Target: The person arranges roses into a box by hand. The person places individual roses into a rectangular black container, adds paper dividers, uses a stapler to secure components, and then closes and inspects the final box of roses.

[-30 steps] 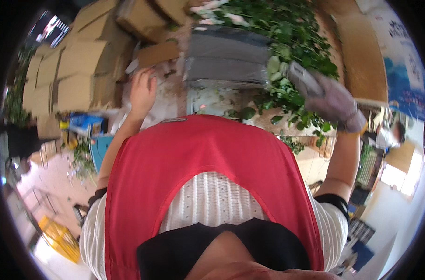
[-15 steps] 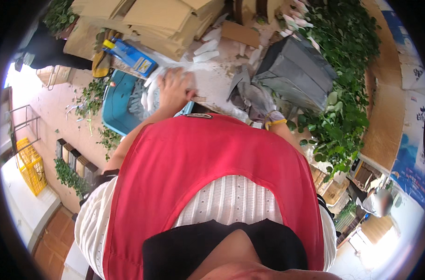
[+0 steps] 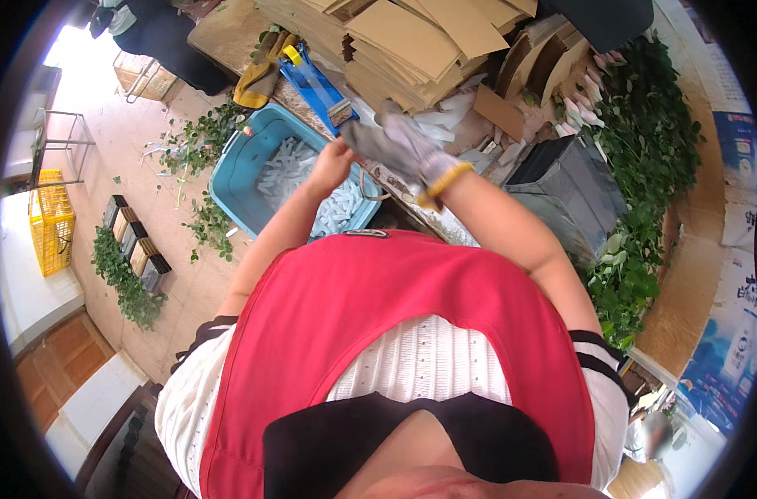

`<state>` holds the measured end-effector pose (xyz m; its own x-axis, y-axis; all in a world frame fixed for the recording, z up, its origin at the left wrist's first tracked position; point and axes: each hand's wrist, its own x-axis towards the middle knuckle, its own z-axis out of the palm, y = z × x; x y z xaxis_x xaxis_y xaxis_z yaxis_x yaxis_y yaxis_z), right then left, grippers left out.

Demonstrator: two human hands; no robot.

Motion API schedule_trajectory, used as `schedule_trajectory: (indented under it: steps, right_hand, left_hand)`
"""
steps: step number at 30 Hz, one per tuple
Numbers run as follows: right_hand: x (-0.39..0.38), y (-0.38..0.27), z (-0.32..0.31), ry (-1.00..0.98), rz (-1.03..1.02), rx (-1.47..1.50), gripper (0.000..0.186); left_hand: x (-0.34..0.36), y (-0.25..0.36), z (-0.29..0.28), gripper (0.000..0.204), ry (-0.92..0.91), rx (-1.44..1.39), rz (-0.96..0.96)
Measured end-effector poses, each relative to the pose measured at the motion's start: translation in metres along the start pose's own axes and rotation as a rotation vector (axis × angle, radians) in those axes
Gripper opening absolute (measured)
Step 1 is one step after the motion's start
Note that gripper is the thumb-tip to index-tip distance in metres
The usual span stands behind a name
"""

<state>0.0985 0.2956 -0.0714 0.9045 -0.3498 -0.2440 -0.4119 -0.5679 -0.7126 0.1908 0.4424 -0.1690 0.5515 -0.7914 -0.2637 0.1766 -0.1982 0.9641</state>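
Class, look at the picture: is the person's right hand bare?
No, the right hand wears a grey work glove with a yellow cuff; only the left hand is bare.

Flower-packing workshop: cardboard stacks (image 3: 411,41), foliage (image 3: 653,150)

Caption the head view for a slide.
Bare left hand meets gloved right hand above a blue tub, beside stacked cardboard and green stems.
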Motion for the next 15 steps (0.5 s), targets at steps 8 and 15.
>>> schedule_trajectory:
  steps: [8,15]
  right_hand:
    - [0.073,-0.036,0.011,0.009,0.128,0.11,0.063]
    - [-0.049,0.027,0.021,0.464,-0.908,-1.75,0.007]
  left_hand:
    - [0.013,0.017,-0.029,0.024,-0.049,-0.05,-0.057]
    - [0.006,0.023,-0.039,0.044,-0.06,-0.588,-0.331]
